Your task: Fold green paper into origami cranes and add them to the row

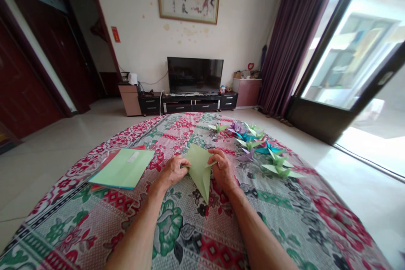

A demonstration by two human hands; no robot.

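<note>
A light green sheet of origami paper (198, 168), partly folded, is between my hands over the patterned tablecloth. It has a pointed end toward me and a broad flap at the top. My left hand (173, 170) pinches its left edge between thumb and fingers. On the opposite side, my right hand (222, 168) grips the right edge, thumb and fingers closed on a small folded point. Parts of the folds are hidden behind the fingers.
Left of my hands lies a stack of coloured paper (126, 168), green on top. Several folded paper cranes (280, 161) in green, blue and purple stand at the right. The round table wears a floral tablecloth (171, 223). A television (195, 75) stands beyond.
</note>
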